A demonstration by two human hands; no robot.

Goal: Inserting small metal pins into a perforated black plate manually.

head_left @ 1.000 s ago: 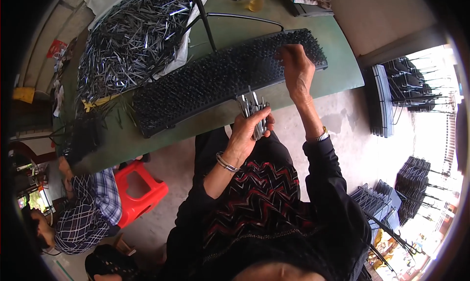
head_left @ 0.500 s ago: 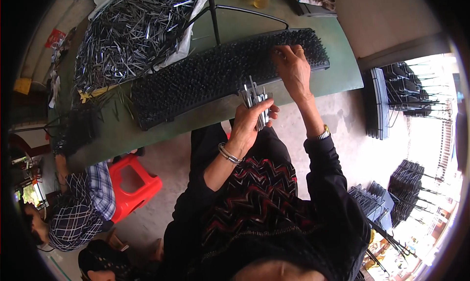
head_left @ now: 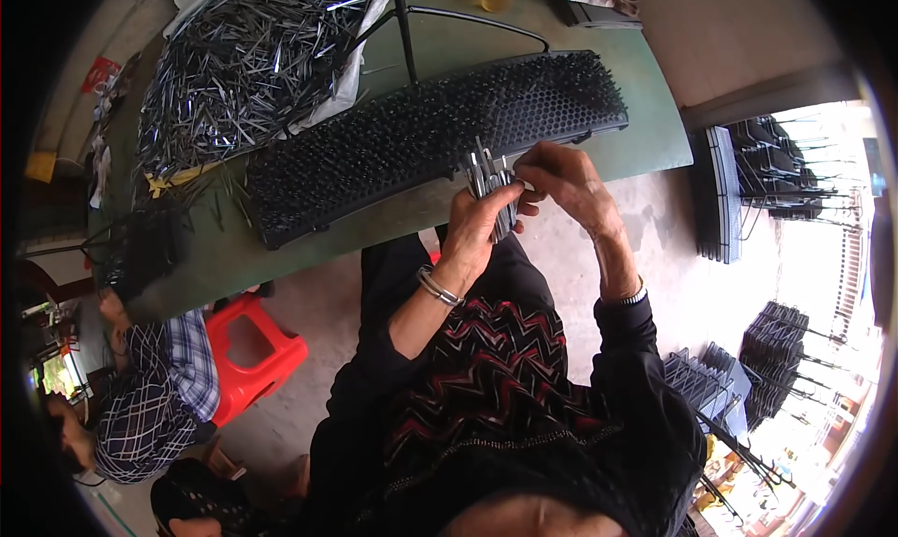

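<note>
My left hand (head_left: 475, 221) is wrapped round a bundle of thin shiny strips (head_left: 486, 177), whose ends stick up unevenly past the fingers. Against the side of that bundle, the fingertips of my right hand (head_left: 569, 183) are pinched together; whatever they grip is hidden. Just beyond both hands lies a long black perforated panel (head_left: 552, 116) on a dark frame. Short black pieces stand up densely over most of it, while bare round holes show in its right front part.
A big heap of loose dark strips (head_left: 253, 69) lies on a white sheet on the green table (head_left: 655, 116). Black rods (head_left: 409, 41) rise behind the panel. A red stool (head_left: 253, 350) and a co-worker in checked clothes (head_left: 140, 406) are at left. Wire racks (head_left: 776, 350) stand at right.
My right hand has come back from over the panel toward me, down to the strips in my left hand. Bare holes that it covered now show. My left hand has stayed nearly still.
</note>
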